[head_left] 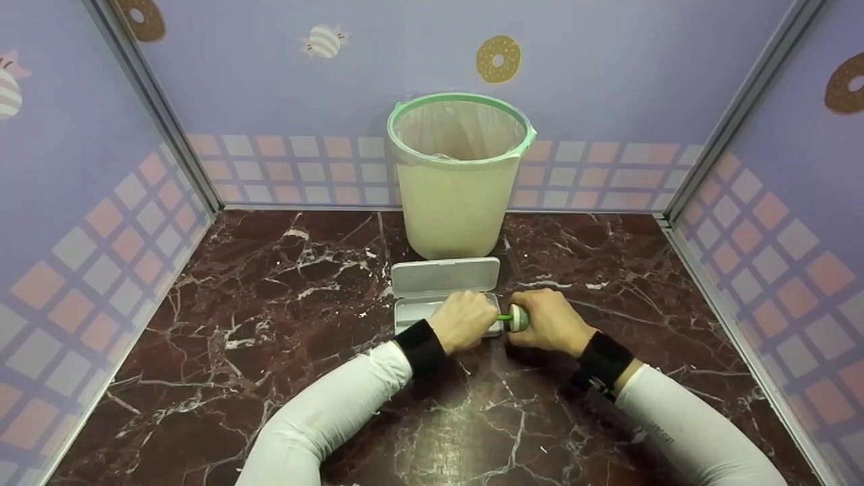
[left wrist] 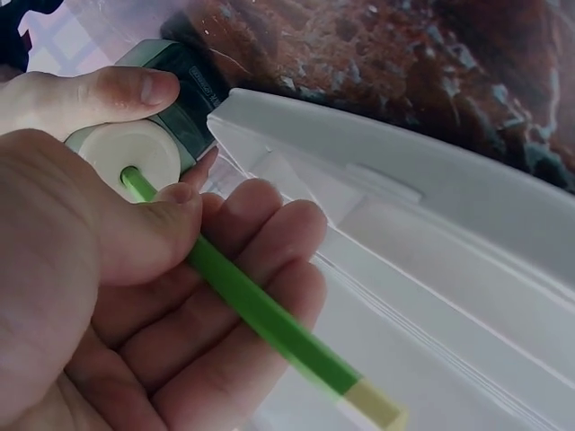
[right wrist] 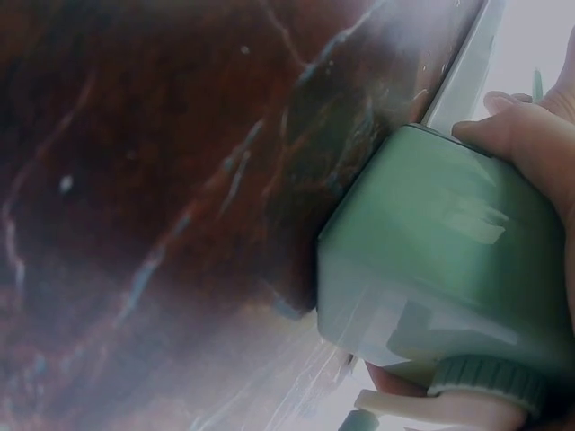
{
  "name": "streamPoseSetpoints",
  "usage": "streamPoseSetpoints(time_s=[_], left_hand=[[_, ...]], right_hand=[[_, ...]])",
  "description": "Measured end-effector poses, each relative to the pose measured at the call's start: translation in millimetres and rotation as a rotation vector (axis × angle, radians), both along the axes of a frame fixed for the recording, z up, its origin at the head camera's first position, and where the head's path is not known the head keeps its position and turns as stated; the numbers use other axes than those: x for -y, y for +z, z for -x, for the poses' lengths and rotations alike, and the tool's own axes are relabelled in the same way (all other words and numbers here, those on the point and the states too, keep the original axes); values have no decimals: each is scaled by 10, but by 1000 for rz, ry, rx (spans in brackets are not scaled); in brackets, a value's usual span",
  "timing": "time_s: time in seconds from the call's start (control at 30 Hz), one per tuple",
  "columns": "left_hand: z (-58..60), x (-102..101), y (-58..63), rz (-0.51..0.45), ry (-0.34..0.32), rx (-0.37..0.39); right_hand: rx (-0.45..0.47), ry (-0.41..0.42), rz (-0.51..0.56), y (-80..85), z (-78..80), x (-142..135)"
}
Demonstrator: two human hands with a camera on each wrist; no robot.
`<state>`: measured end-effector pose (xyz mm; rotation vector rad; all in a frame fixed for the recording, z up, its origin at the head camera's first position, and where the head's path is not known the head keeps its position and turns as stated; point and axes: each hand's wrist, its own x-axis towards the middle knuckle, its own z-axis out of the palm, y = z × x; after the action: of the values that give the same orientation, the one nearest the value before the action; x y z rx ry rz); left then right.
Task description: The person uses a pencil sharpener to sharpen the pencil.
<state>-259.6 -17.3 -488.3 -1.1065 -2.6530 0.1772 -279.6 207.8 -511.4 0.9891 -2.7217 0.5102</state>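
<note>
My left hand [head_left: 462, 320] pinches a green pencil [left wrist: 269, 323] between thumb and fingers. One end of the pencil sits in the round white opening of a green pencil sharpener [right wrist: 449, 242]; the cream-tipped other end points away from it. Around the sharpener's body my right hand [head_left: 550, 320] is gripping, thumb on one side. A small crank handle [right wrist: 440, 406] shows at the sharpener's lower end in the right wrist view. Under and behind the left hand lies a white pencil case [head_left: 445, 277], its lid raised; the forearm and hand hide part of its inside.
A pale green waste bin [head_left: 452, 202] with a clear liner stands behind the case, near the back wall. Dark red marbled tabletop [head_left: 283, 378] lies on both sides, with small white specks left of the case. Patterned walls [head_left: 290, 88] close in the back and both sides.
</note>
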Motion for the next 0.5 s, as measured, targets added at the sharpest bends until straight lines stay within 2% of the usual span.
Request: streamPoseSetpoints(time_s=[0.27, 0.5], left_hand=[[16, 175, -19, 2, -10, 43], [18, 380, -26, -51, 5, 74]], right_hand=[[28, -12, -9, -8, -4, -18], [33, -26, -11, -5, -1, 12]])
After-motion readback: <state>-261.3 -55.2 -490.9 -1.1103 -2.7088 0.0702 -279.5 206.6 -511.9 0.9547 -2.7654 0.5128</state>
